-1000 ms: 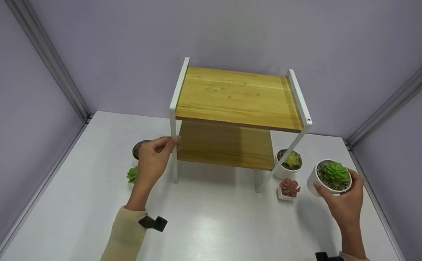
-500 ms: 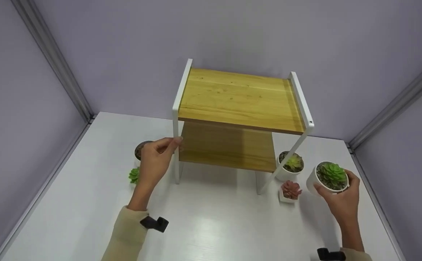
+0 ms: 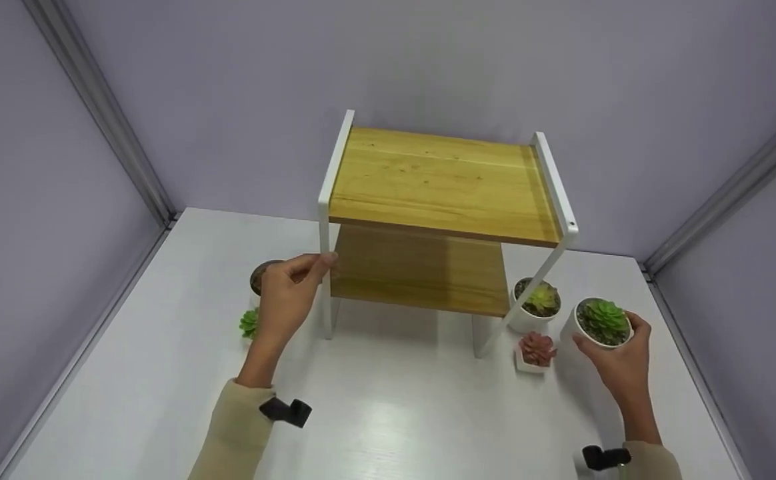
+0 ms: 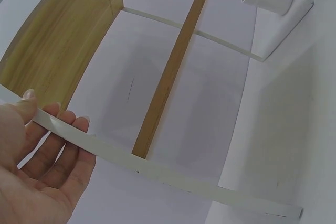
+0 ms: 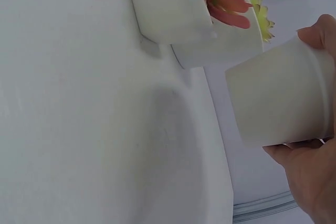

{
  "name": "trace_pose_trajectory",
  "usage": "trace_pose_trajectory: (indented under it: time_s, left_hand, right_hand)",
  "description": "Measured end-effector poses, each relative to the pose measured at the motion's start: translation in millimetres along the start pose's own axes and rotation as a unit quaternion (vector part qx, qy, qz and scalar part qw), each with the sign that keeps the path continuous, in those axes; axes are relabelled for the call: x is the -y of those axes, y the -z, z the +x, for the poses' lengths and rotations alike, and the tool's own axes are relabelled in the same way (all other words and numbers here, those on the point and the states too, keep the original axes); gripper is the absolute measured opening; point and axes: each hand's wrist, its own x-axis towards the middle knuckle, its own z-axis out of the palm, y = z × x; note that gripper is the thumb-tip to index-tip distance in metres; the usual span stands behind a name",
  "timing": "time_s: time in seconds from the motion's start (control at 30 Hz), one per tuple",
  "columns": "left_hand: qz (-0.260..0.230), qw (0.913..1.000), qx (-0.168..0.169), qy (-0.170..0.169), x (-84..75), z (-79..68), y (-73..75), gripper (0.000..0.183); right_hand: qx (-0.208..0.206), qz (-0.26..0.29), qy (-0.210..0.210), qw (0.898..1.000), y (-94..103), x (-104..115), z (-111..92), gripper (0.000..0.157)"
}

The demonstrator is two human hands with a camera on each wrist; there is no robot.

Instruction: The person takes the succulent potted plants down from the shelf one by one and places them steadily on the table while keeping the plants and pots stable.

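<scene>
A two-tier shelf (image 3: 445,183) has yellowish wooden boards and a white metal frame. My left hand (image 3: 286,297) holds its front left post (image 4: 173,177), the thumb on one side and the fingers on the other. Off to the right, my right hand (image 3: 621,373) grips a potted green succulent (image 3: 605,323) by the rim of its round white pot (image 5: 281,95). A shadow and a gap below show that pot raised off the table. Nearest to it stand a red succulent (image 3: 536,351) in a small white pot and a yellow-green succulent (image 3: 540,300) in a round pot.
Partly behind my left hand are a dark-topped pot (image 3: 263,275) and a small green succulent (image 3: 249,323). All of this stands on a white table (image 3: 388,407). Pale walls with grey metal corner rails (image 3: 98,107) enclose its back and sides.
My right hand has carried the potted green succulent a little to the left, toward the other pots. My left hand stays on the shelf post. The head view has shifted slightly.
</scene>
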Motion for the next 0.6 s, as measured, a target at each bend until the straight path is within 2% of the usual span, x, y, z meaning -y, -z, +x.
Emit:
trace_pose_trajectory:
  time_s: [0.27, 0.6]
  left_hand:
    - [-0.001, 0.9999, 0.000, -0.014, 1.2, 0.1, 0.3, 0.021]
    - [0.003, 1.0000, 0.001, -0.004, 0.4, 0.9, 1.4, 0.024]
  right_hand:
    - [0.003, 0.018, -0.009, 1.000, -6.7, -14, 6, 0.104]
    - [0.008, 0.009, -0.022, 1.000, -13.5, -23, 8, 0.107]
